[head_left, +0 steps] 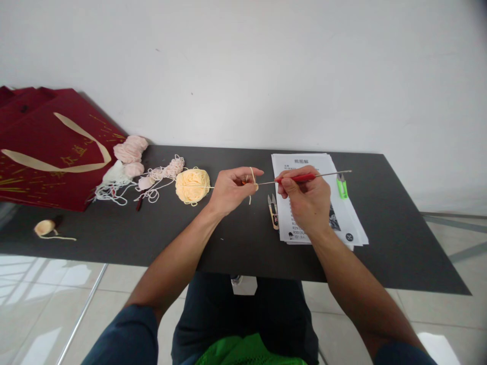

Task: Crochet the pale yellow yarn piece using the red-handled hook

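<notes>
My left hand (233, 188) is closed, pinching a strand of pale yellow yarn looped over its forefinger. The strand runs left to a yellow yarn ball (192, 185) on the dark table (114, 228). My right hand (306, 198) grips a crochet hook (304, 177) by its red handle. The metal tip of the hook points left and reaches the yarn at my left fingers. Both hands hover just above the table, a short gap between them.
Printed sheets (344, 213) lie under my right hand, with a green snipper (342, 186) on them and a tan snipper (273, 210) beside them. Pink and white yarn bundles (131, 162) sit left of the ball. A red gift bag (49, 147) lies far left, near a small yarn scrap (44, 227).
</notes>
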{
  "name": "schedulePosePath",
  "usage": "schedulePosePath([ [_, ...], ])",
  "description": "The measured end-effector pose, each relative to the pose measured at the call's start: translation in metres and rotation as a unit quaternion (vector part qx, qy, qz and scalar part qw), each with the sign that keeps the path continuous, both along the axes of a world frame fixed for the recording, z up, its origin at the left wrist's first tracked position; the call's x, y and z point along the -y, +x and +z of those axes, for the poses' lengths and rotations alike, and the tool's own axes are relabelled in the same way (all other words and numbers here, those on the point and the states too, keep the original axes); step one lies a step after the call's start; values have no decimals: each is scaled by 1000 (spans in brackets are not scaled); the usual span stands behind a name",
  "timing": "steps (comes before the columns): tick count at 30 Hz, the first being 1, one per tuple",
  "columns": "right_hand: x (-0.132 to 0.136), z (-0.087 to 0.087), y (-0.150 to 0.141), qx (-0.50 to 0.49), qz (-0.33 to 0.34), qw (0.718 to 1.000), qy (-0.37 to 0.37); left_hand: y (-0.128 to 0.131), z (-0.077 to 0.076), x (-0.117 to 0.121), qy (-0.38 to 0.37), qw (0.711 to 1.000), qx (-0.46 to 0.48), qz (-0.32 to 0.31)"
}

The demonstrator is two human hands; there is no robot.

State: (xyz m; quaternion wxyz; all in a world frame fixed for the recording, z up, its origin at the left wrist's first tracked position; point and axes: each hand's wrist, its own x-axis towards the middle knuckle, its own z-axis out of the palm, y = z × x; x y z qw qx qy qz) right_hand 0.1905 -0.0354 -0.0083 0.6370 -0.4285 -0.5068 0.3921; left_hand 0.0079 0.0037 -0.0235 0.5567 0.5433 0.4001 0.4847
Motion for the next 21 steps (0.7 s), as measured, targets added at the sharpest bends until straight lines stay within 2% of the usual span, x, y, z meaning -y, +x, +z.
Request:
schedulePosePath([
  [3,1,0,1,-11,20,1000,6,-2,0,-1,-44,997,49,-32],
  [6,-2,-3,2,-55,38,998,11,-2,-1,-2,-58,995,72,-36],
  [13,-7,-7,-3,-203,98,973,-44,1,2,2,-20,997,68,-9],
  [17,-7,-9,-10,-227,86,965,-95,4,2,5,9,998,54,23],
  [21,-6,-12,-15,-224,65,966,-110,4,1,6,20,998,50,44],
])
